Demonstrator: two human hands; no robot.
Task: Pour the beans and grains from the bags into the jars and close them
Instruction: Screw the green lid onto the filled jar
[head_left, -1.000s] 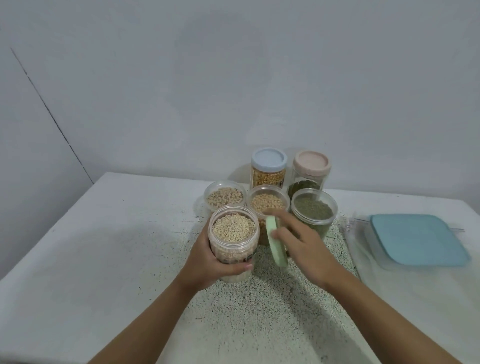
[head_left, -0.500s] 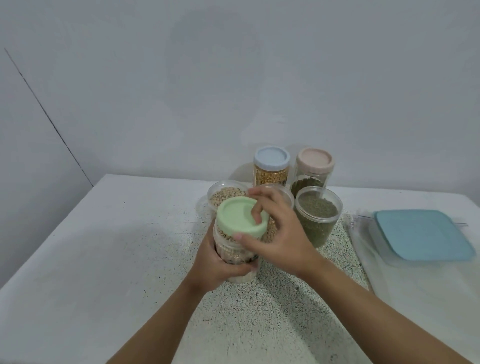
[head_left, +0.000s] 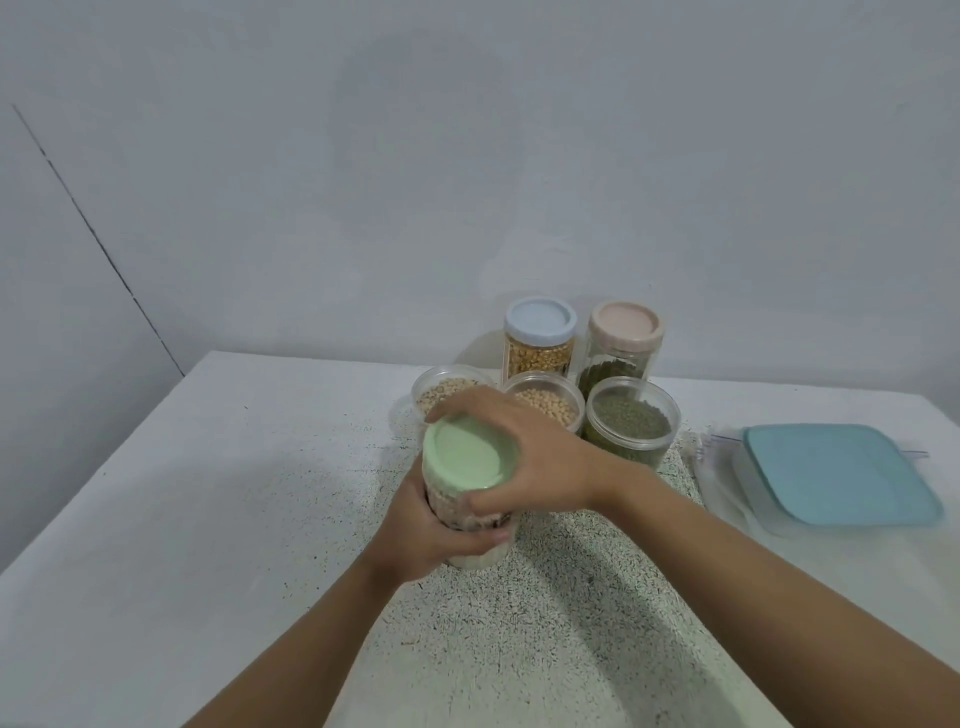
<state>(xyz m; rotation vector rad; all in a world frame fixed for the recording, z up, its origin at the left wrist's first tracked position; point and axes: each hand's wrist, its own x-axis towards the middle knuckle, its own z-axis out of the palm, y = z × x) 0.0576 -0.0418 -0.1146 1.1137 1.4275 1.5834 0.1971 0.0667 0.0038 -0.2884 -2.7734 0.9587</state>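
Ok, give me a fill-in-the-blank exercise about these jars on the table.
The right hand holds a round lid, coloured pale ____, on the clear plastic jar gripped by the left hand.
The lidless jar of dark green beans stands in front of the tall jar whose lid is ____.
The flat square lid at the right is ____.
Missing: green, pink, blue.

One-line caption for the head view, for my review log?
Left hand holds a filled jar while the right hand grips its green lid, three open jars behind.

White speckled table (head_left: 208, 519) with jars (head_left: 631, 431), blue-lidded container (head_left: 841, 473)
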